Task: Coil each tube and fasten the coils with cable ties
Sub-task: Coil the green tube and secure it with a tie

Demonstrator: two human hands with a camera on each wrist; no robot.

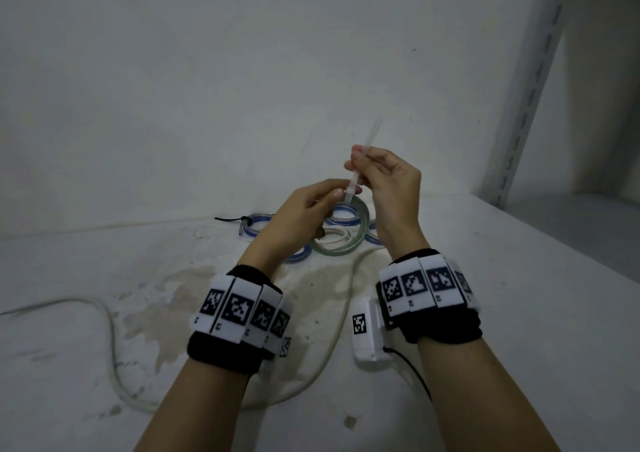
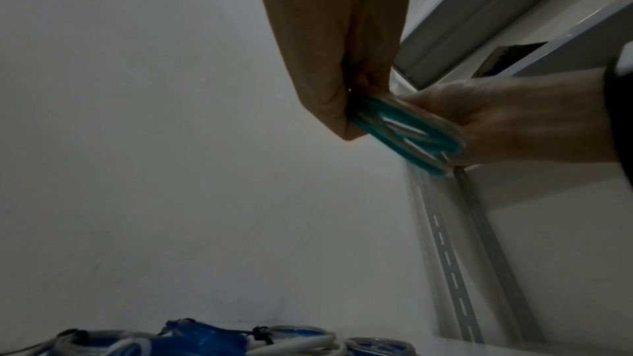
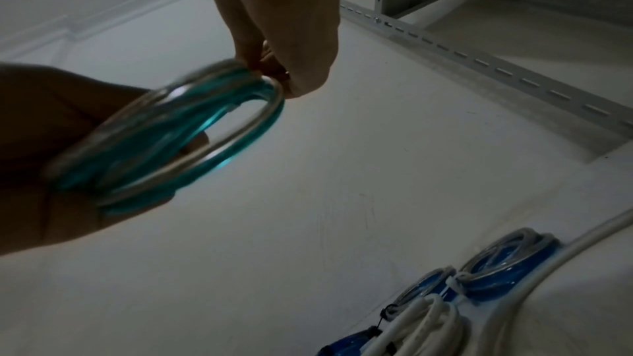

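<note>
Fastening step: a translucent white plastic cable tie (image 1: 360,167) is being drawn tight round a teal-tinted clear tube coil (image 1: 341,235), judged from the strap standing up out of the hands.
Left hand (image 1: 304,216): fingers and thumb curled round the coil's rim, holding the loops bunched so they cannot spring apart; it steadies the coil above the tabletop (image 1: 502,278).
Right hand (image 1: 388,181): thumb and fingertips pinched on the tie's strap, above the coil, placed to pull the tail away from the left hand.
Coil in wrist views: teal loops (image 3: 164,140) lie pressed between both hands, slightly blurred.
Tie head: hidden behind the fingers; whether it has locked cannot be told.
Finished work: blue-tinted tube coils (image 1: 256,223) and a white tube coil (image 3: 424,332) lie at the back of the tabletop, already bound with ties.
Remaining work: a long white tube (image 1: 114,347) sprawls uncoiled across the stained tabletop.
Risk: loosening the left hand's hold before locking could release the loops.
</note>
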